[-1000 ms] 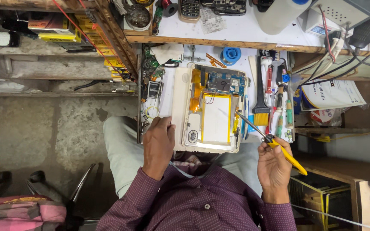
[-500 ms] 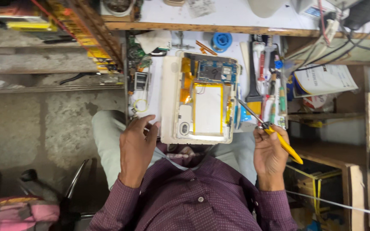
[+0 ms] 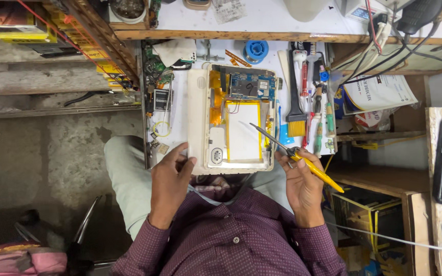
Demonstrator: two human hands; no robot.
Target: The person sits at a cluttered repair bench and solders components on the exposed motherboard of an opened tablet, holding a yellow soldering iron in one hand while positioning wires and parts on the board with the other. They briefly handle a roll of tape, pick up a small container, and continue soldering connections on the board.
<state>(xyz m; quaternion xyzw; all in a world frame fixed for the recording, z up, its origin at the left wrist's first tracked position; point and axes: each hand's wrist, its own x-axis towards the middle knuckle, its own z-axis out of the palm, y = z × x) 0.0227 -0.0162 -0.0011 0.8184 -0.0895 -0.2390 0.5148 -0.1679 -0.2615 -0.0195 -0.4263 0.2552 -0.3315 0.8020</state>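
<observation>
Seen from above, the left hand [image 3: 171,176] sits at lower centre-left of the frame, fingers curled and thumb pressed on the lower left corner of an opened white tablet [image 3: 231,120], steadying it on a small white tray [image 3: 172,120]. The right hand [image 3: 303,186], at lower centre-right, is closed in a pen grip around a yellow-handled screwdriver [image 3: 295,156], its metal tip angled up-left over the tablet's white battery [image 3: 242,133]. Right of the tablet lie a brush [image 3: 296,110] and other tools, a blue reel [image 3: 256,50] above.
</observation>
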